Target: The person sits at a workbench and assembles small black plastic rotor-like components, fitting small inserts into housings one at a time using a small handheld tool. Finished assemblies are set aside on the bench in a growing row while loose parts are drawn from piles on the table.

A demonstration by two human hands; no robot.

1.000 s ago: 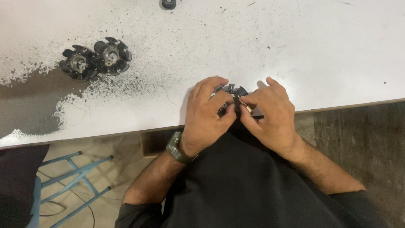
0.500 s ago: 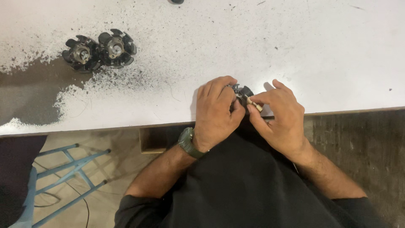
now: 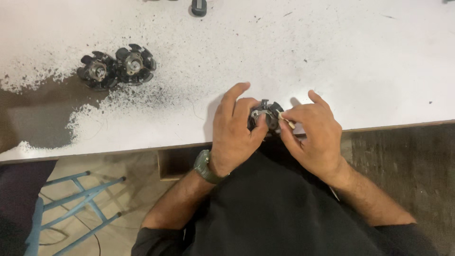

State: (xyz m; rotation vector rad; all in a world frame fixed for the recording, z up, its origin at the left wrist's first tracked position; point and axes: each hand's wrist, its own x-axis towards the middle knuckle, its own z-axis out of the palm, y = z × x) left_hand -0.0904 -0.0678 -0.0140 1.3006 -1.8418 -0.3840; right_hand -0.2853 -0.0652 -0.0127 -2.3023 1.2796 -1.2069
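Black metal part (image 3: 265, 115) gripped by left hand (image 3: 234, 132) and right hand (image 3: 313, 135) at white table (image 3: 332, 57) edge

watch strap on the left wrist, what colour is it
Dark green watch strap, seen in the head view, the only view here.

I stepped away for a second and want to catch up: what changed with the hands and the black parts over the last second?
Little changed. Both hands shifted slightly right along the table edge, and the left hand stretched its forefinger out over the white top. It still grips the small black part, while the right hand keeps pinching a pale bit against it. The two black finned parts stayed untouched at the upper left.
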